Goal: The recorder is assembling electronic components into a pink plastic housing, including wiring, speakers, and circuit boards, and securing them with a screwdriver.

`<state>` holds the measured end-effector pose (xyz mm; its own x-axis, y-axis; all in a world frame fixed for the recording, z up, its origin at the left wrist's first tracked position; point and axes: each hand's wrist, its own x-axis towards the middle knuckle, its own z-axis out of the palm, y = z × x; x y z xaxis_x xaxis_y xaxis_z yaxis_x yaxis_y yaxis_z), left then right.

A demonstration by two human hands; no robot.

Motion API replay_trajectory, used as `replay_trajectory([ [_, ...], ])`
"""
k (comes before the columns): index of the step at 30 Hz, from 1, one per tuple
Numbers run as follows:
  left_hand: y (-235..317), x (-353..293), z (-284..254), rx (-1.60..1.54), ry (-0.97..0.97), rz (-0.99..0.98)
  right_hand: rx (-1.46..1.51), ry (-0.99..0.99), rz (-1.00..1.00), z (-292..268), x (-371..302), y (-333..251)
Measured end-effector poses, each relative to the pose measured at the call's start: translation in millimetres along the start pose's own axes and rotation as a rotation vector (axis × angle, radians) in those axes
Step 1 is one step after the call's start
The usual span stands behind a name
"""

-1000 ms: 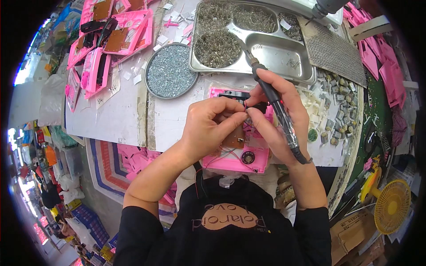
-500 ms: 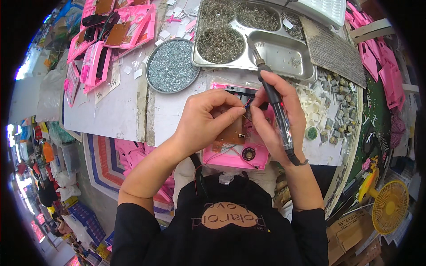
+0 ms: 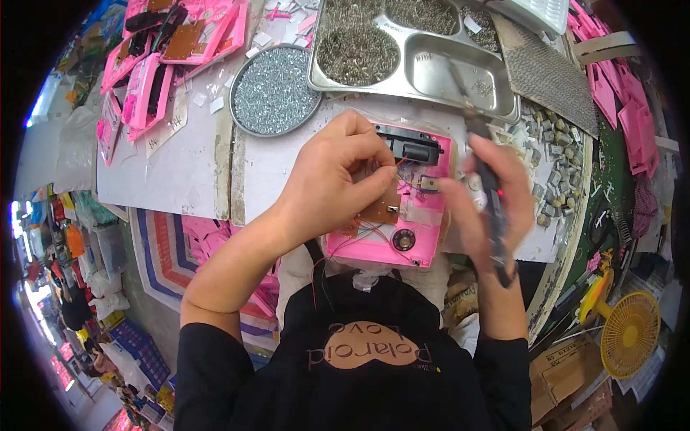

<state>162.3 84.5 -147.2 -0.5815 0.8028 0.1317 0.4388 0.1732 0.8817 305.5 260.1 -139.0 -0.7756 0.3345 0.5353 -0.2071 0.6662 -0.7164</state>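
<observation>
A pink plastic housing (image 3: 381, 251) lies in front of me. It holds a black module (image 3: 413, 149), a brown circuit board (image 3: 375, 212), a small round speaker (image 3: 404, 239) and thin wires. My left hand (image 3: 341, 172) reaches over its left side, thumb and forefinger pinched on thin coloured wires (image 3: 402, 162) near the board. To the right of the housing, my right hand (image 3: 496, 190) grips a soldering iron (image 3: 491, 172) by its black handle, tip pointing up and away. Motion blurs this hand and the iron. Its thumb and forefinger are apart, near a small metal part (image 3: 429, 184) in the housing.
Beyond the housing stand a round tray of silvery screws (image 3: 277, 90) and a metal compartment tray (image 3: 402, 91) with small metal parts. Pink housings (image 3: 154, 93) are piled at far left. Small grey blocks (image 3: 557, 161) lie at right, near a yellow fan (image 3: 629, 334).
My right hand has moved right with the soldering iron, away from the wires, uncovering the housing's right side. My left hand still pinches the wires.
</observation>
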Motion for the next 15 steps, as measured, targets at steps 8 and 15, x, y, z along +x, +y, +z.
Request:
replay_trajectory([
  [8, 3, -2, 9, 0.168, 0.003, 0.049, 0.229, 0.034, 0.030, -37, -35, 0],
  [15, 0, -1, 10, 0.166, 0.029, 0.039, 0.073, -0.197, -0.075, -43, -32, -5],
])
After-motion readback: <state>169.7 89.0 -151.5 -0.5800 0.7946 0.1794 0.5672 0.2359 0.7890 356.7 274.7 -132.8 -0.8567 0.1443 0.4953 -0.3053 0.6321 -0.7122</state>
